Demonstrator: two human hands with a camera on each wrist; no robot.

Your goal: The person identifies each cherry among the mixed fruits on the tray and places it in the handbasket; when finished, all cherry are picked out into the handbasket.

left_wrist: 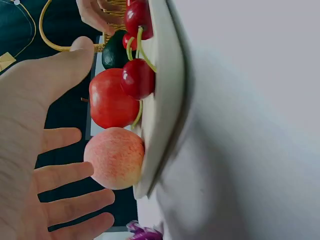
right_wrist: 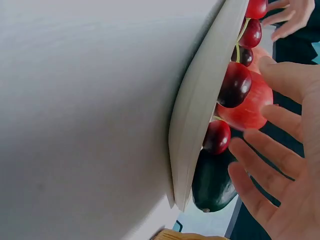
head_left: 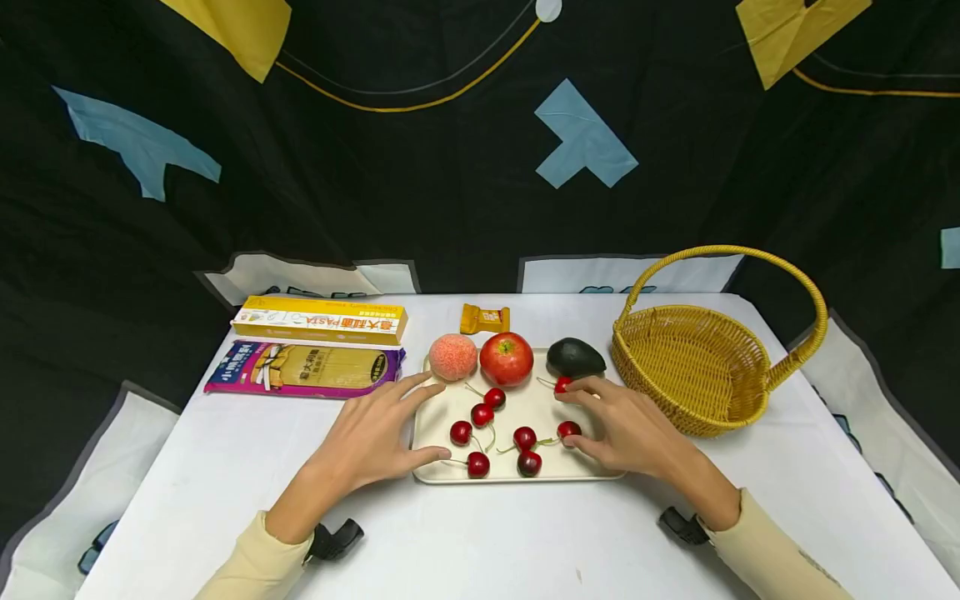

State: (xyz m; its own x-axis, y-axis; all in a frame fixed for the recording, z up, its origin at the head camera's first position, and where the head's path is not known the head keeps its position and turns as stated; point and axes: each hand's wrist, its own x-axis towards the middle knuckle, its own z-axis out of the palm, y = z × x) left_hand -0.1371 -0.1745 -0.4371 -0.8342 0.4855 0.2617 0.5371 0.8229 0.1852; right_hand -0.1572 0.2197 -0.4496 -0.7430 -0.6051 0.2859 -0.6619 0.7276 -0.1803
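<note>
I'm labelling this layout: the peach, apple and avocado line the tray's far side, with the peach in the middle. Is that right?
Not quite: the peach isn't in the middle. The head view shows the apple there, between the peach and the avocado. The three do line the far side of the tray.

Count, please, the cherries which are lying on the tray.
8 visible: four cherries on the left part of the tray, two near its front middle, two beside the right hand. That hand may hide more.
</note>
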